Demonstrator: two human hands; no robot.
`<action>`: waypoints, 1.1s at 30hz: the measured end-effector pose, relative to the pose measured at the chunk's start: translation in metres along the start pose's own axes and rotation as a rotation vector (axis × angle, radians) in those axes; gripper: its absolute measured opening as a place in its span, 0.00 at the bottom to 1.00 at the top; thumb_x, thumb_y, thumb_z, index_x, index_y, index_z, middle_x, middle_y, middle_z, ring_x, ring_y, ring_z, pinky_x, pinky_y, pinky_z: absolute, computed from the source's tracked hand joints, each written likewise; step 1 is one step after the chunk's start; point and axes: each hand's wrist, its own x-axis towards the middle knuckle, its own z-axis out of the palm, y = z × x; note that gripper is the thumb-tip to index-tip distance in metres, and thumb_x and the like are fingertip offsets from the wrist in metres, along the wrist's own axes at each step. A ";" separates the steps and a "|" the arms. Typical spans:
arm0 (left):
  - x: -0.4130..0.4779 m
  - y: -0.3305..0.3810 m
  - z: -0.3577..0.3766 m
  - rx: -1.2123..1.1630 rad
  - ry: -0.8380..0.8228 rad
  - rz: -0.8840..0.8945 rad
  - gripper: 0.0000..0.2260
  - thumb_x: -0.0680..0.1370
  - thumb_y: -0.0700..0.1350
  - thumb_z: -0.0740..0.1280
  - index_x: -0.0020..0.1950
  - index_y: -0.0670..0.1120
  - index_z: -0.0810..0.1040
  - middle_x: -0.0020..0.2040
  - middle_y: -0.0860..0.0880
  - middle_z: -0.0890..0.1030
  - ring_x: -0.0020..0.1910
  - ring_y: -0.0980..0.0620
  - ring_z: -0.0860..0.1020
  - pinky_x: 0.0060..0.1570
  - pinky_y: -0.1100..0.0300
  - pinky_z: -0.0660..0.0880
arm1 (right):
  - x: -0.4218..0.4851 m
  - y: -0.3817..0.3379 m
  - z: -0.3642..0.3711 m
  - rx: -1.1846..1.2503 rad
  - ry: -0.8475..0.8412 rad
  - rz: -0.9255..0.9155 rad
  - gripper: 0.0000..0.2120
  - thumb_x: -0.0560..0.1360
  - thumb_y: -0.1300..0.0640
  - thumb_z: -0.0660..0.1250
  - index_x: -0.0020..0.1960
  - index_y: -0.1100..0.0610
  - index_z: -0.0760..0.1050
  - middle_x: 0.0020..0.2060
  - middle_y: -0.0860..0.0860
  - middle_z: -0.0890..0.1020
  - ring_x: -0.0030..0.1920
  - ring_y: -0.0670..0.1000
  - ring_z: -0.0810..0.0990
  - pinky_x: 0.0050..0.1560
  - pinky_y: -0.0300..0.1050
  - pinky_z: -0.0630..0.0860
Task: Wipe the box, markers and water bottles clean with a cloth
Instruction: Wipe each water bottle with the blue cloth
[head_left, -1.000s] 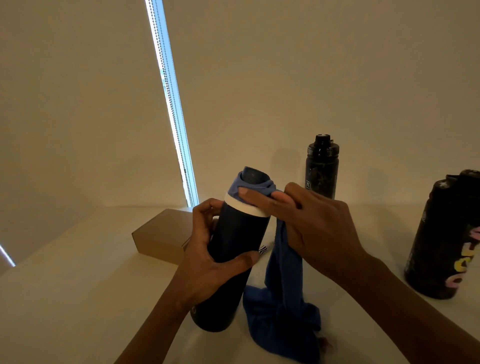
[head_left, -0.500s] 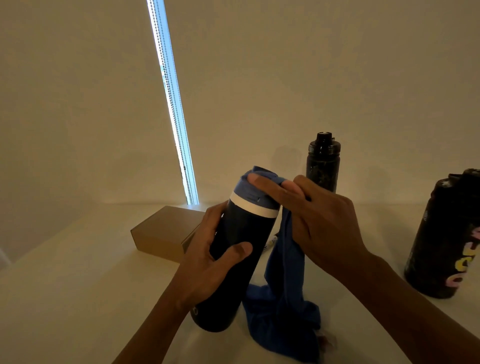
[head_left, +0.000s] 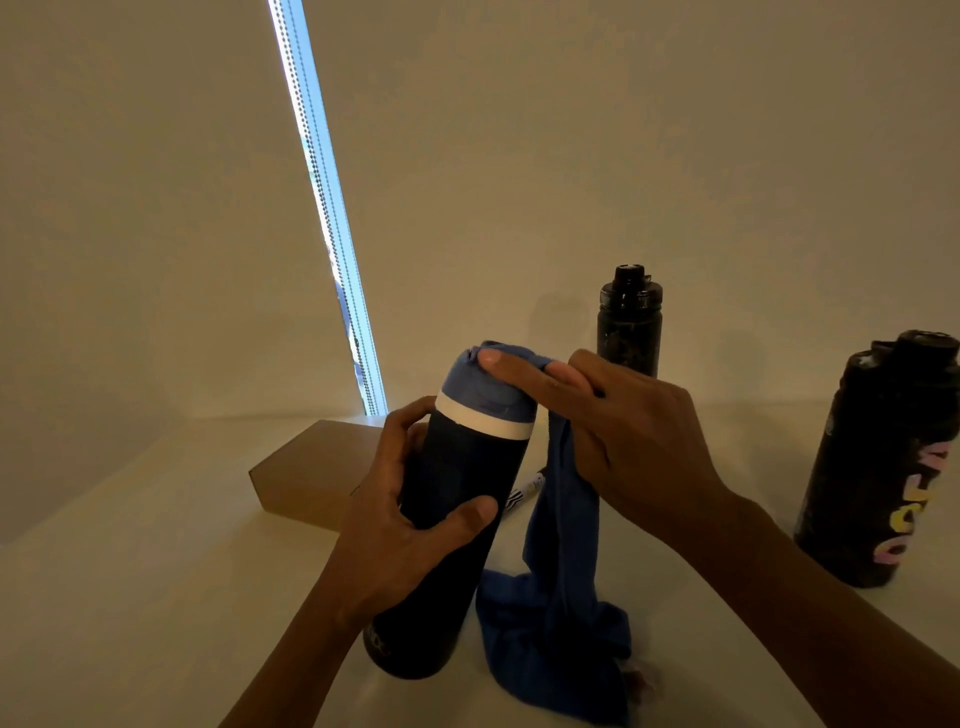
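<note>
1. Head view, the hold: the left grip (head_left: 410, 525) is closed round the middle of the tilted bottle (head_left: 457, 483), thumb in front and fingers behind. The bottle's base rests on the table (head_left: 130, 597).
2. The right grip (head_left: 639, 441) presses the cloth (head_left: 561, 597) over the bottle's top with two straight fingers. Its lower fingers curl round the length hanging just right of the bottle, and the rest lies heaped by the bottle's base.
3. Doing it well, as I judge it: brace the base, turn the bottle against the cloth so the whole top and the white ring (head_left: 485, 421) get rubbed, then draw the cloth down the body.
4. The box (head_left: 306, 478) lies just left of the bottle and behind it. A marker (head_left: 524, 491) peeks out just right of it. The far bottle (head_left: 628, 327) stands beyond it to the right, and the lettered bottle (head_left: 883, 467) stands well apart on the right.
5. Writing: the lettered bottle has pastel letters, cut off and unreadable. The marker's print and a small mark near the bottle's base are too small to read.
</note>
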 end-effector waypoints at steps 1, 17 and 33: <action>0.000 0.001 0.000 0.003 -0.007 0.004 0.39 0.67 0.62 0.78 0.74 0.68 0.63 0.67 0.61 0.78 0.64 0.55 0.80 0.60 0.46 0.82 | 0.002 0.001 -0.001 0.008 0.014 0.026 0.21 0.81 0.57 0.56 0.72 0.52 0.71 0.43 0.51 0.79 0.38 0.50 0.77 0.37 0.47 0.78; -0.001 0.012 0.009 0.000 0.075 0.113 0.43 0.64 0.47 0.85 0.72 0.60 0.65 0.68 0.59 0.76 0.67 0.53 0.78 0.60 0.55 0.80 | 0.019 -0.035 -0.027 -0.046 -0.013 0.161 0.21 0.76 0.57 0.56 0.65 0.52 0.76 0.50 0.49 0.79 0.44 0.55 0.79 0.40 0.57 0.78; 0.003 0.004 0.001 -0.074 0.105 0.064 0.42 0.62 0.58 0.82 0.70 0.70 0.63 0.63 0.63 0.78 0.62 0.57 0.80 0.54 0.64 0.81 | -0.022 0.008 0.039 0.342 0.000 0.238 0.22 0.82 0.57 0.53 0.76 0.48 0.63 0.41 0.52 0.79 0.38 0.50 0.77 0.40 0.47 0.77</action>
